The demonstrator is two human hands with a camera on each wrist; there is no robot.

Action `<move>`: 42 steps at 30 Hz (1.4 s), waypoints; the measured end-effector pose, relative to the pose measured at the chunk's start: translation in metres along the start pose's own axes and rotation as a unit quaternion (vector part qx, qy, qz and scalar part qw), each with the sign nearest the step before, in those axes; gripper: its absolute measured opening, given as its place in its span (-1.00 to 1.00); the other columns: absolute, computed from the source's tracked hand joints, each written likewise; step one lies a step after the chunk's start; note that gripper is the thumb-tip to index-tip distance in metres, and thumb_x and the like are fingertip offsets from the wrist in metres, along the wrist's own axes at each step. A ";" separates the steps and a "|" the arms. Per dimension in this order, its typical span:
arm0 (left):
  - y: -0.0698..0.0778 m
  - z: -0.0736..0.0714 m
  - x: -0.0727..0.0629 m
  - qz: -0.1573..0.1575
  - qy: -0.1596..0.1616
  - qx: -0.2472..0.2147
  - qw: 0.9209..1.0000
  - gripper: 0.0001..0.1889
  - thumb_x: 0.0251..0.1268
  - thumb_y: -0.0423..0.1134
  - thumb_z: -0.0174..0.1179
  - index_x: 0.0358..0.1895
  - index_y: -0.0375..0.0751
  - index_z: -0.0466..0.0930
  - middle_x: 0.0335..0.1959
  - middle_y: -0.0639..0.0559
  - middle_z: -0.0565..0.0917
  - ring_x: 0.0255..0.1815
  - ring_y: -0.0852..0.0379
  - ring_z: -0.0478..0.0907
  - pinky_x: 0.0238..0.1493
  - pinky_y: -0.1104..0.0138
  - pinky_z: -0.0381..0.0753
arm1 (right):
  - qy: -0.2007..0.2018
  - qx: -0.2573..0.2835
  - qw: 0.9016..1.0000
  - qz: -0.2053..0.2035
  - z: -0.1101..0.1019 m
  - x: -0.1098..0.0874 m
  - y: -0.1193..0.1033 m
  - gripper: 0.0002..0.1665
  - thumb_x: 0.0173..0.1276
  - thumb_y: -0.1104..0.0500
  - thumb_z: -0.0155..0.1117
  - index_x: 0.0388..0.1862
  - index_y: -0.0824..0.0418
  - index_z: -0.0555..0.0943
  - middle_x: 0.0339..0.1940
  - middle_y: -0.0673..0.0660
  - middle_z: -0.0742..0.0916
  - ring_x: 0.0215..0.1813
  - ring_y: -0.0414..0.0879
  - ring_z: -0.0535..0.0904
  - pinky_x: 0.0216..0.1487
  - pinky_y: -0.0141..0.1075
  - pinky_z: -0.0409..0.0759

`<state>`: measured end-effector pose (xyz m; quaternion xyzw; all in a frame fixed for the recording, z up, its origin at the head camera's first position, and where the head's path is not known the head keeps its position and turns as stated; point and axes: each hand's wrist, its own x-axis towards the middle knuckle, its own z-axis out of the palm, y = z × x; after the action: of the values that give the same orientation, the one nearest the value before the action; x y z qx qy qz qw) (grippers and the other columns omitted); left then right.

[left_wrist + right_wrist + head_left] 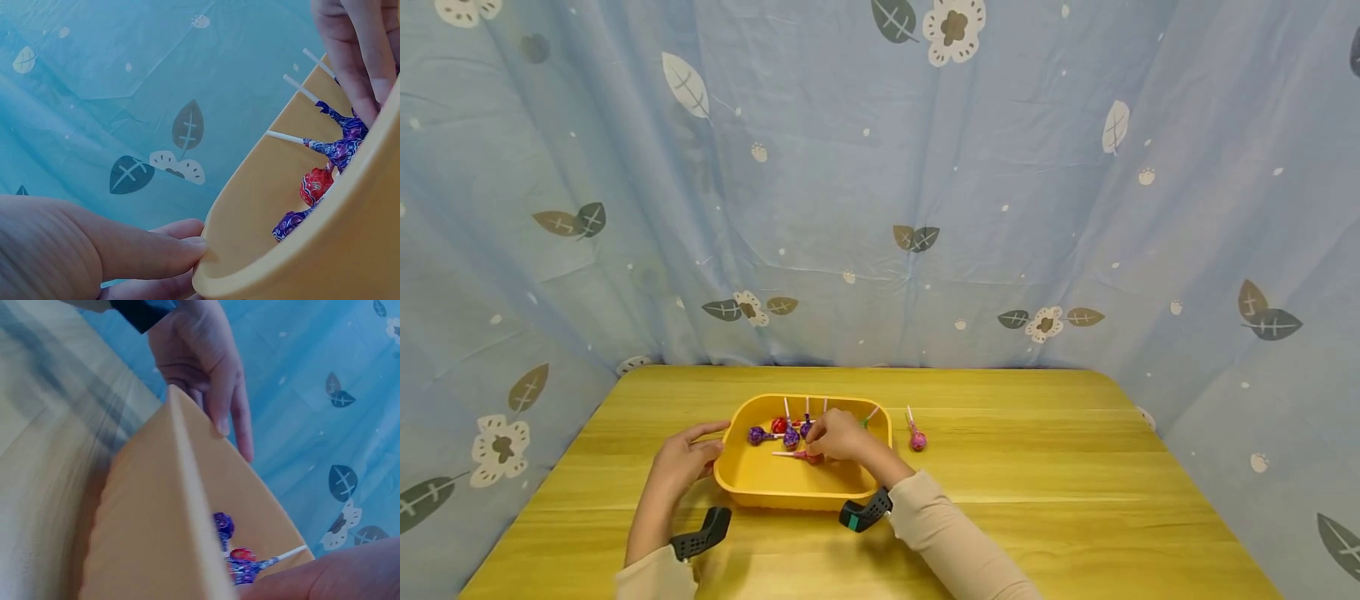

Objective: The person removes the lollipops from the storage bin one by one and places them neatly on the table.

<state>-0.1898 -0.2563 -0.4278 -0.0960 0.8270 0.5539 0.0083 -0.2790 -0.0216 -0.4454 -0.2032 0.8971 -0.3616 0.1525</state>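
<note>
A yellow plastic basket (797, 500) stands on the table, with several wrapped lollipops in it. My left hand (682, 460) grips its left rim, the thumb along the edge in the left wrist view. My right hand (841, 435) reaches down inside, fingers bent and close together. Its fingertips are right at a purple lollipop (806, 431), and I cannot tell whether they hold one. Just under them lies a red-pink lollipop (797, 455), stick to the left. Other purple lollipops (791, 440) and a red one (778, 426) lie nearby; some sticks lean on the back wall.
Right of the basket, a pink lollipop (917, 440) lies on the wooden table (1037, 467). Inside, near the right end, a green lollipop (867, 421) shows partly. A blue patterned curtain (880, 275) hangs behind the table's far edge.
</note>
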 end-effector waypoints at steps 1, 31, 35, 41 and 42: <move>0.000 0.000 0.000 -0.001 -0.001 0.000 1.000 -0.54 0.41 -0.35 0.07 0.32 -0.44 0.37 0.09 -0.42 0.56 -0.11 -0.07 0.64 -0.25 0.28 0.67 | -0.002 0.001 1.000 0.000 0.001 0.000 0.000 -0.96 0.26 0.27 0.38 -0.33 0.23 0.73 -0.43 -0.02 0.69 -0.50 -0.14 0.57 -0.52 -0.39 0.55; 0.001 0.000 0.000 -0.004 -0.002 -0.003 1.000 -0.55 0.43 -0.33 0.06 0.32 -0.44 0.38 0.08 -0.40 0.57 -0.07 -0.09 0.63 -0.24 0.29 0.67 | 0.040 0.157 0.986 -0.024 -0.012 -0.026 0.009 -0.90 0.28 0.21 0.38 -0.33 0.23 0.76 -0.42 -0.01 0.70 -0.37 -0.04 0.64 -0.31 -0.16 0.65; 0.001 0.000 0.000 -0.005 0.000 -0.004 1.000 -0.55 0.42 -0.33 0.07 0.31 -0.44 0.38 0.09 -0.41 0.57 -0.06 -0.08 0.62 -0.23 0.28 0.67 | 0.045 0.185 0.981 -0.029 -0.020 -0.033 0.011 -0.87 0.30 0.19 0.36 -0.28 0.25 0.76 -0.40 0.03 0.73 -0.27 0.08 0.67 -0.20 -0.03 0.65; 0.002 0.000 0.000 -0.008 0.000 -0.007 1.000 -0.55 0.42 -0.35 0.06 0.31 -0.44 0.38 0.09 -0.40 0.56 -0.06 -0.08 0.62 -0.23 0.29 0.67 | 0.044 0.255 0.966 -0.023 -0.031 -0.044 0.016 -0.80 0.35 0.23 0.30 -0.16 0.35 0.72 -0.30 0.11 0.73 -0.23 -0.02 0.69 -0.08 -0.05 0.64; 0.001 0.000 0.001 -0.008 0.000 -0.008 1.000 -0.55 0.42 -0.35 0.06 0.32 -0.45 0.37 0.09 -0.40 0.57 -0.06 -0.08 0.63 -0.23 0.29 0.67 | 0.044 0.268 0.962 -0.022 -0.033 -0.045 0.016 -0.78 0.36 0.23 0.29 -0.14 0.37 0.70 -0.28 0.13 0.73 -0.22 -0.02 0.69 -0.06 -0.05 0.64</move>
<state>-0.1907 -0.2559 -0.4266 -0.1021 0.8220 0.5601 0.0122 -0.2576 0.0303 -0.4283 -0.1582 0.7684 -0.6008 0.1537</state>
